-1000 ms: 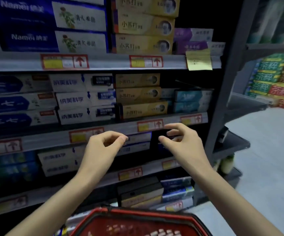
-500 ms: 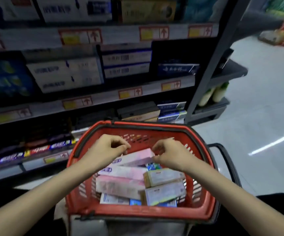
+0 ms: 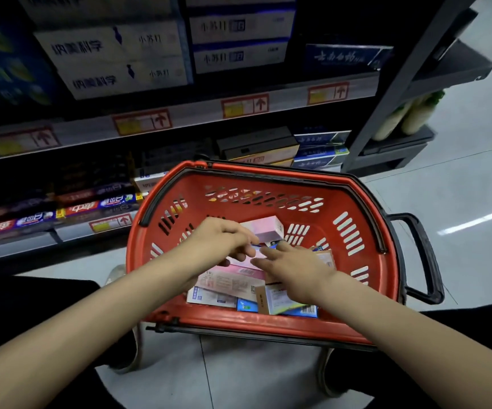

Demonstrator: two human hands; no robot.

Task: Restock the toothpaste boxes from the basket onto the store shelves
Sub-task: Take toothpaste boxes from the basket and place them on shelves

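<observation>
You are reaching both hands into the red slotted plastic basket (image 3: pixel 256 318). It is sitting low in front of you, just before the grey metal store shelves (image 3: pixel 194 112), so each lift to a shelf is going to be a brief one.

Your left hand (image 3: pixel 222 240) is curling its fingers at the near end of the pink cardboard toothpaste box (image 3: pixel 263 228). The grip appears to be pinching that end between thumb and fingertips, though your knuckles are partly hiding the contact. The box is tilting up on the pile, its far end raised toward the basket's back wall, and that is leaving its lower end free to catch.

Your right hand (image 3: pixel 297 270) is lying across the loose heap of pink, white and blue boxes (image 3: pixel 227 283). Its grip is spread, fingers straight and pointing left, probably steadying the pile so nothing is dragging out with the box you are taking.

All the stock in view for shelving is lying inside the basket; I judge you are picking one.
</observation>
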